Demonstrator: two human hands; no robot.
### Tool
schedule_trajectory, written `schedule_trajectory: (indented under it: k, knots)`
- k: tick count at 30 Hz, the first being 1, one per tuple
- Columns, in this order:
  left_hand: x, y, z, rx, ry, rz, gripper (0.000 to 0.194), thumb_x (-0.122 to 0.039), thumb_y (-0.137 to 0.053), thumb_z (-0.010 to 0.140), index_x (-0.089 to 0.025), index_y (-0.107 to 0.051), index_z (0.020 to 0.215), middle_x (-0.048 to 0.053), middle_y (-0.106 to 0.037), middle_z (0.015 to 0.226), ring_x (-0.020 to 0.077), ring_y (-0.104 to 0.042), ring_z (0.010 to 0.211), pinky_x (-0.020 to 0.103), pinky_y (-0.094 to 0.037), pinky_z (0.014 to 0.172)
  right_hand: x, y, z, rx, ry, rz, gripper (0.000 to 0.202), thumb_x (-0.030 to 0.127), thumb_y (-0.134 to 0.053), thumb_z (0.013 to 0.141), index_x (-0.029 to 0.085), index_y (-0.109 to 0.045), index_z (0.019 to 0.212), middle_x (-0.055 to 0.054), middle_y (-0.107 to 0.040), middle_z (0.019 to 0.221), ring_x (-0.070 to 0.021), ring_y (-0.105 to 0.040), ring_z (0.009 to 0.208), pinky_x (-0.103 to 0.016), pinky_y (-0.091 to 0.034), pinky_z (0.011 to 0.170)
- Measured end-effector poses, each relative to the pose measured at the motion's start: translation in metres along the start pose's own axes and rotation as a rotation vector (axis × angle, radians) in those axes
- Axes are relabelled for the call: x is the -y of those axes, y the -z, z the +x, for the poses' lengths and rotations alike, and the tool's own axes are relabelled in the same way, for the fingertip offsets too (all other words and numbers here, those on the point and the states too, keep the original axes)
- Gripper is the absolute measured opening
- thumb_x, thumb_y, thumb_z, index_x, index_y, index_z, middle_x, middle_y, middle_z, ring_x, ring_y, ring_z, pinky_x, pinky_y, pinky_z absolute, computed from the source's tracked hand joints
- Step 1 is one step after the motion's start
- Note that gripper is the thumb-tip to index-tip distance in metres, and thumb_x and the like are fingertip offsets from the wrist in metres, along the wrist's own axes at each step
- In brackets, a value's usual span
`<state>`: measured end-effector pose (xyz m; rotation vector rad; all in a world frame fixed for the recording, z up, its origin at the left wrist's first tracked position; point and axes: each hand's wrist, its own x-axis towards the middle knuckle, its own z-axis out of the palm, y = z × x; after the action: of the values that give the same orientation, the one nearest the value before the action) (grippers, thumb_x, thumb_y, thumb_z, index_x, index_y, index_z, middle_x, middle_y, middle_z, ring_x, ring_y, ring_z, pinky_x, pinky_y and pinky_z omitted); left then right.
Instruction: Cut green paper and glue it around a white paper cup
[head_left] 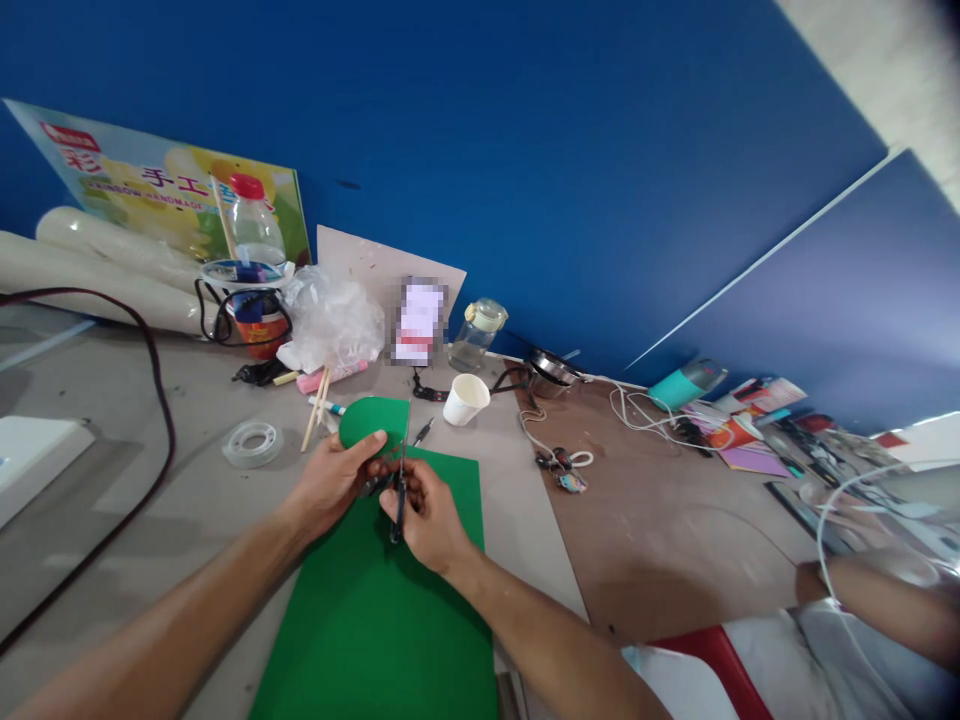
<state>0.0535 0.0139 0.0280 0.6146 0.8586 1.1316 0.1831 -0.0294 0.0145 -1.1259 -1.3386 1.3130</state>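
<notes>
My left hand (346, 468) grips a small piece of green paper (369, 420) with a rounded left edge, the thumb lying on top of it. In my right hand (429, 515) is a pair of scissors (400, 505) with dark handles. Its blades point away from me, along the right edge of the small piece. Whether the blades are parted I cannot tell. Under both hands a large green sheet (390, 630) lies flat on the table. Some of my left fingers are hidden behind the paper and the scissors.
A white paper cup (466, 400), a clear jug (478, 335) and a phone (420, 320) stand beyond my hands. A tape roll (250, 443) and chopsticks (316, 408) lie left, near a plastic bag (334, 318). Another person's arm (877, 600) rests at right.
</notes>
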Motion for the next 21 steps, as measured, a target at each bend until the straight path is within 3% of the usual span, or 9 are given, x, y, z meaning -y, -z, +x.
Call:
schedule_trajectory:
  k: [8,21]
  knots:
    - [0.0018,-0.0030,-0.0003,-0.008,-0.004,0.001,0.035,-0.034,-0.079,0.060,-0.018,-0.049,0.056,-0.006,-0.047,0.044,0.0102,-0.047,0.047,0.024,-0.040,0.051,-0.0030,-0.0018,0.0024,-0.013,0.021,0.027,0.027,0.025,-0.065,0.072,0.020,-0.057,0.097,-0.004,-0.068,0.094,-0.0142,-0.062,0.073,-0.027,-0.051,0.069]
    - [0.0029,-0.0031,0.0011,-0.025,-0.025,-0.023,0.035,-0.034,-0.078,0.061,-0.019,-0.046,0.056,-0.006,-0.046,0.044,0.0100,-0.047,0.045,0.024,-0.039,0.049,-0.0080,-0.0017,0.0025,-0.028,0.014,-0.037,0.030,0.024,-0.065,0.074,0.020,-0.058,0.102,-0.002,-0.068,0.086,-0.0141,-0.062,0.070,-0.024,-0.048,0.061]
